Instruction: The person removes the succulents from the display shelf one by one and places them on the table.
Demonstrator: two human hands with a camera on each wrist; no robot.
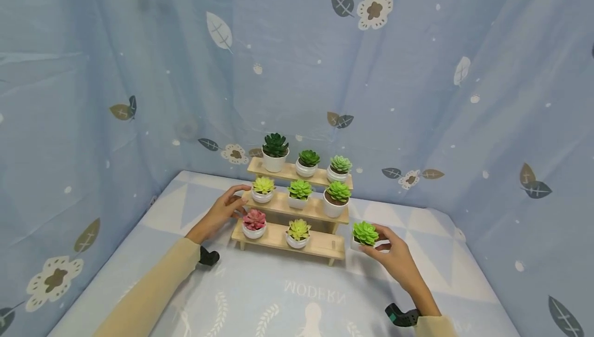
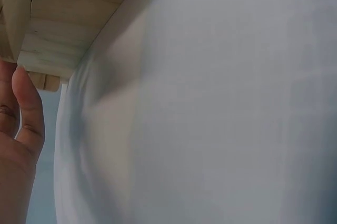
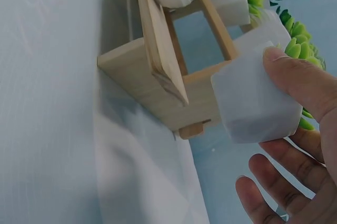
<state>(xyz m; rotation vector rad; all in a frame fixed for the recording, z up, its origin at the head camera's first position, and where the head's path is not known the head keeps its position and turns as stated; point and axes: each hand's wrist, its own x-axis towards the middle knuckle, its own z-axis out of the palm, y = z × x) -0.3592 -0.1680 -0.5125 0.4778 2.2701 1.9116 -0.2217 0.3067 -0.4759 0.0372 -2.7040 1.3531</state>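
A three-tier wooden plant stand [image 1: 320, 241] stands at the back of the table. My left hand [image 1: 223, 212] grips its left end at the middle shelf; in the left wrist view, fingertips [image 2: 22, 79] meet the wood's edge. Just off the stand's lower right end, my right hand [image 1: 394, 254] pinches a bright green potted succulent [image 1: 364, 233] by its white angular pot [image 3: 255, 100]. On the bottom shelf sit a pink succulent [image 1: 254, 222] and a yellow-green one [image 1: 298, 232], left and centre; bare wood shows at the right.
The middle shelf carries a yellow succulent [image 1: 263, 187] and two green ones, the larger [image 1: 336, 195] at the right. Above, a dark green succulent [image 1: 275, 149] stands left of two smaller ones. Blue patterned fabric [image 1: 297, 69] hangs close behind. A pale printed cloth [image 1: 260, 285] covers the table.
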